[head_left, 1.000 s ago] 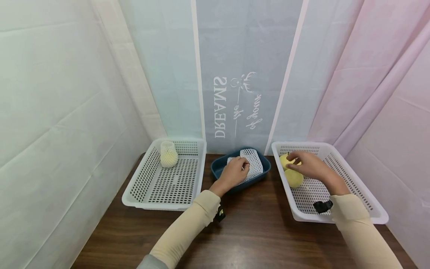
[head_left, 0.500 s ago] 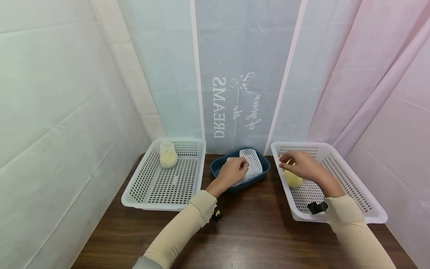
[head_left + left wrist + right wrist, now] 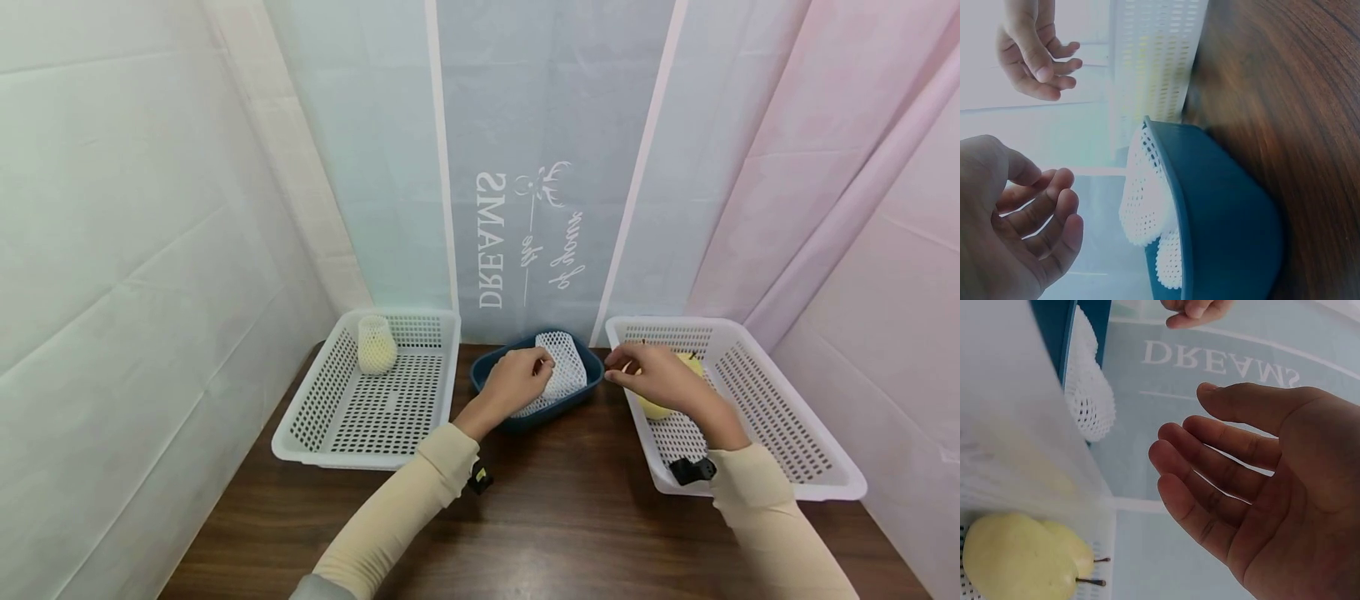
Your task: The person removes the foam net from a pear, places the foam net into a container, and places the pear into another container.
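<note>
My left hand (image 3: pixel 517 382) hovers over a blue tub (image 3: pixel 1229 212) that contains white foam net sleeves (image 3: pixel 562 360). Its fingers curl loosely, and the left wrist view shows nothing between them. At the left rim of the right white basket (image 3: pixel 806 417) is my right hand (image 3: pixel 654 382), holding nothing, fingers relaxed and thumb apart. Beneath it, yellow-green pears (image 3: pixel 1016 559) with dark stems lie in that basket, partly hidden by the hand in the head view.
A left white basket (image 3: pixel 300 425) holds one pear in a foam net sleeve (image 3: pixel 377 346). All containers stand on a dark wooden table (image 3: pixel 555 517), with a printed grey-blue cloth (image 3: pixel 600 100) hanging behind.
My right hand has moved left from over the pears to the basket's left rim, with nothing in it. The left hand has shifted only slightly above the tub.
</note>
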The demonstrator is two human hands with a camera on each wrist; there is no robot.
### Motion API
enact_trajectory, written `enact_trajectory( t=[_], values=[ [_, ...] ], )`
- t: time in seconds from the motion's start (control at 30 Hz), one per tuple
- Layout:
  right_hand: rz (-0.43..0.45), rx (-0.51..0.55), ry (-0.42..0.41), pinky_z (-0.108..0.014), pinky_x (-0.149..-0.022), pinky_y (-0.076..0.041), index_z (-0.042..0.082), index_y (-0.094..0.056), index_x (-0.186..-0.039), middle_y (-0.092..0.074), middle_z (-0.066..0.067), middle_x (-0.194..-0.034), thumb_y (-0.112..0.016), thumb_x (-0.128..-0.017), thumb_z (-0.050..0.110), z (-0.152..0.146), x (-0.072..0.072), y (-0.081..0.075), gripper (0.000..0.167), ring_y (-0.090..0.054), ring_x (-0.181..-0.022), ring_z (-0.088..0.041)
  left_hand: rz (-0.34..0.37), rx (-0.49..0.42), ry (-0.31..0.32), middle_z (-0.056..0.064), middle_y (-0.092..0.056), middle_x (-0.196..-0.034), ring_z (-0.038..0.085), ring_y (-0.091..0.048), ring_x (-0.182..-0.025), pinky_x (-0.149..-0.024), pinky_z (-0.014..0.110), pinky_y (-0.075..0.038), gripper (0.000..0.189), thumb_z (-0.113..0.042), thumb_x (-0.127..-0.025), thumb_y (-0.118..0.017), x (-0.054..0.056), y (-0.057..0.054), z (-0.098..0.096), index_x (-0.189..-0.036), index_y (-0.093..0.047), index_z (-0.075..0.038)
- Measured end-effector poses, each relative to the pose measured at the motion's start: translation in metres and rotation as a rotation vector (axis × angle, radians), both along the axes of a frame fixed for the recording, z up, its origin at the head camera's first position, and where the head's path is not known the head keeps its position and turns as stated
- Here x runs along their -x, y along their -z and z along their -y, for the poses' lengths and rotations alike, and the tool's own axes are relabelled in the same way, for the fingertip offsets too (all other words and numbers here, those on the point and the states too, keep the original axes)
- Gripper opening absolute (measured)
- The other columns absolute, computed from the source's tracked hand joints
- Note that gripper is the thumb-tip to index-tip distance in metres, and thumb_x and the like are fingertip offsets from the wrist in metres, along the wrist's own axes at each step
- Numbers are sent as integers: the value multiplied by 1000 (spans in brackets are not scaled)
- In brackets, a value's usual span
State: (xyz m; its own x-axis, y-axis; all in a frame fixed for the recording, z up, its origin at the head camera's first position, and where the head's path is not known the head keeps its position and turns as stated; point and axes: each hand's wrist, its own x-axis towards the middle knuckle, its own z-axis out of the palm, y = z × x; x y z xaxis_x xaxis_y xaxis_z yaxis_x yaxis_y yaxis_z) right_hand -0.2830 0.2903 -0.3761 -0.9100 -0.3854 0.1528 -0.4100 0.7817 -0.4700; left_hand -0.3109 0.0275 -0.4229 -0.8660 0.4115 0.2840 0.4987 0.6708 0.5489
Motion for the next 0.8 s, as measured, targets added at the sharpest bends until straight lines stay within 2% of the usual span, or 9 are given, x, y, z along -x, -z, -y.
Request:
enact_trajectory(
  t=[0.3, 0.53, 0.8],
  values=[
    [-52, 37, -15, -45, -79, -60, 3, -76, -107, -79, -8, -95, -77, -97, 13, 15, -2, 8, 14, -75, -87, -22, 9, 0, 13, -6, -71, -84, 6, -53, -59, -59, 23, -45, 27, -25, -111, -53, -2, -5, 9, -116, -76, -14],
    [13, 59, -23, -37, -77, -58, 1, -74, -112, -78, -3, -94, -76, -99, 14, 29, -3, 11, 18, -72, -87, -15, 1, -15, 14, -6, -73, -88, 4, -57, -63, -65, 22, -50, 26, -26, -112, -52, -3, -8, 17, -115, -76, -16],
    [23, 90, -49, -39, -79, -58, 3, -74, -110, -78, -4, -96, -75, -99, 16, 46, -2, 15, 17, -72, -88, -16, 3, -13, -16, -5, -73, -88, 7, -58, -65, -65, 25, -50, 27, -27, -110, -53, -2, -10, 27, -115, -77, -16]
  ],
)
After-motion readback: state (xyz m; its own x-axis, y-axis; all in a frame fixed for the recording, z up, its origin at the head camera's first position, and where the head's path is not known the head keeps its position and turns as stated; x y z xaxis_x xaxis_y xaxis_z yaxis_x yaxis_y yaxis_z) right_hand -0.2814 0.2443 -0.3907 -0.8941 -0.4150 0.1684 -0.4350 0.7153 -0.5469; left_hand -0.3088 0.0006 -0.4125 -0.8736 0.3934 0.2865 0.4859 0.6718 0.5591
